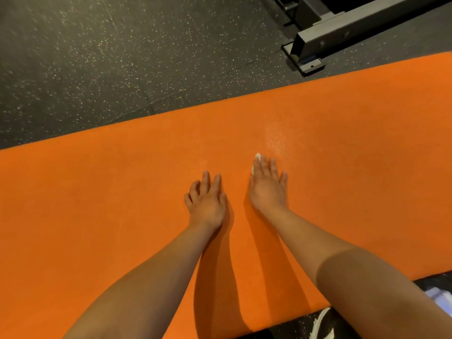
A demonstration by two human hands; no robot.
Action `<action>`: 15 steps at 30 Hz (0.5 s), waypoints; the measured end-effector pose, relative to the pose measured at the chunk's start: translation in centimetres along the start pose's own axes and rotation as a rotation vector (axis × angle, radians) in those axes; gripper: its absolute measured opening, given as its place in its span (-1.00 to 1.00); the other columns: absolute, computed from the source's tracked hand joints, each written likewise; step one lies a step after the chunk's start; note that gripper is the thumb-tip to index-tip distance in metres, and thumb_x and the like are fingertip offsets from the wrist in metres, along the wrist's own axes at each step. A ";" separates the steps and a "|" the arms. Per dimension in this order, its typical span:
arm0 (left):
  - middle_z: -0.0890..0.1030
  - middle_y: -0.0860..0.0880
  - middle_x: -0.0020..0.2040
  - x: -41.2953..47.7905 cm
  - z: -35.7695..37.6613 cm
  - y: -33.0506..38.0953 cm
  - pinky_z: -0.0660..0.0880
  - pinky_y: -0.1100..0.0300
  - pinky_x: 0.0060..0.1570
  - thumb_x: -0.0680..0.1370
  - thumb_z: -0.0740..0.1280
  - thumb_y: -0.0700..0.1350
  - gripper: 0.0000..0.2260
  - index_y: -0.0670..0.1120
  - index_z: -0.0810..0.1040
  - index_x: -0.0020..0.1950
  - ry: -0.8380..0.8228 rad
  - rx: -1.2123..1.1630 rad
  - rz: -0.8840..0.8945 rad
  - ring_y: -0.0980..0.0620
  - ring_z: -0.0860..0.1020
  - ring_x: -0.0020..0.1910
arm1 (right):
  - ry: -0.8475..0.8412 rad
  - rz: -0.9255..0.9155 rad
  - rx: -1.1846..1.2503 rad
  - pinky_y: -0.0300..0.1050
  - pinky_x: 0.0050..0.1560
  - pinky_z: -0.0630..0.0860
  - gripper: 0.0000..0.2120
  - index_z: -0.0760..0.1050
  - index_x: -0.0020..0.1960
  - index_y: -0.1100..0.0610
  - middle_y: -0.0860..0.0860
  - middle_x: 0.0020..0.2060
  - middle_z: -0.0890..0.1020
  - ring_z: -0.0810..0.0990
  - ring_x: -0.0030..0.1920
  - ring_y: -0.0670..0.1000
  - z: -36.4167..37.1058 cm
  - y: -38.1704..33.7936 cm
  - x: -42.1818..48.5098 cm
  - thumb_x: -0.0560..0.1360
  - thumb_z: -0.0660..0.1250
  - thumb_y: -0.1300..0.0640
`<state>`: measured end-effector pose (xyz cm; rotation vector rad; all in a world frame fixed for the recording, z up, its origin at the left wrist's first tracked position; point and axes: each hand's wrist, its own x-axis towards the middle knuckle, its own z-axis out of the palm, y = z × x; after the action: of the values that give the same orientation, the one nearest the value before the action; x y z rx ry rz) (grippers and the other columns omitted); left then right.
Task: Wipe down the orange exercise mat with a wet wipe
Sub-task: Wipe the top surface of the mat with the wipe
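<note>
The floor [97,57] is dark gray rubber with lots of tiny white and yellow specks. Thin lines cross it where the floor tiles meet. At 1 o'clock a gray metal frame [347,28] sits on the floor, with a flat plate [311,66] at its end. At 5 o'clock there is a black shoe [324,325] with white marks, and a bit of pale cloth [437,296] just beside it.
</note>
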<state>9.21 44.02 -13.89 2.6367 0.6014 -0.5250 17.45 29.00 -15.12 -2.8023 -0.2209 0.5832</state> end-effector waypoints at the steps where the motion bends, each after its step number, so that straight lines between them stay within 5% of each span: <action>1: -0.14 0.07 0.65 0.1 0.2 0.0 -0.03 -0.22 0.46 0.69 0.03 0.15 -0.52 0.22 0.05 0.62 0.002 0.000 -0.008 -0.14 -0.04 0.57 | -0.010 0.004 0.014 0.27 0.57 -0.20 -0.45 -0.15 0.66 0.02 -0.09 0.64 -0.14 -0.26 0.62 0.02 0.0 -0.6 -0.1 0.72 -0.06 0.04; 7: 0.13 0.02 0.61 1.0 -0.4 0.4 0.12 -0.14 0.38 0.67 0.09 0.11 -0.58 0.21 0.22 0.55 0.120 -0.022 -0.018 -0.16 0.15 0.46 | -0.135 -0.320 0.033 0.21 0.58 -0.25 -0.46 -0.14 0.66 -0.03 -0.12 0.64 -0.10 -0.28 0.62 -0.02 1.4 -4.5 -2.4 0.73 -0.05 0.02; 12: -0.13 0.08 0.65 2.1 -0.4 0.1 0.00 -0.19 0.43 0.68 0.05 0.10 -0.53 0.25 0.06 0.60 0.037 0.035 0.014 -0.14 0.00 0.54 | -0.011 -0.070 0.010 0.23 0.58 -0.21 -0.41 -0.21 0.66 -0.03 -0.10 0.64 -0.13 -0.27 0.62 0.00 0.4 -1.9 -0.1 0.71 -0.04 0.11; 15: -0.13 0.13 0.65 2.3 -0.4 -0.1 -0.02 -0.17 0.43 0.68 0.03 0.11 -0.53 0.28 0.06 0.60 0.031 -0.001 0.002 -0.10 0.00 0.54 | -0.040 -0.109 0.076 0.22 0.58 -0.20 -0.42 -0.17 0.66 0.01 -0.09 0.64 -0.13 -0.26 0.62 -0.01 0.8 -4.0 -0.6 0.71 -0.01 0.09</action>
<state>11.19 45.03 -14.61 2.6490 0.6083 -0.4840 16.26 32.91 -14.40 -2.6878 -0.3494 0.6099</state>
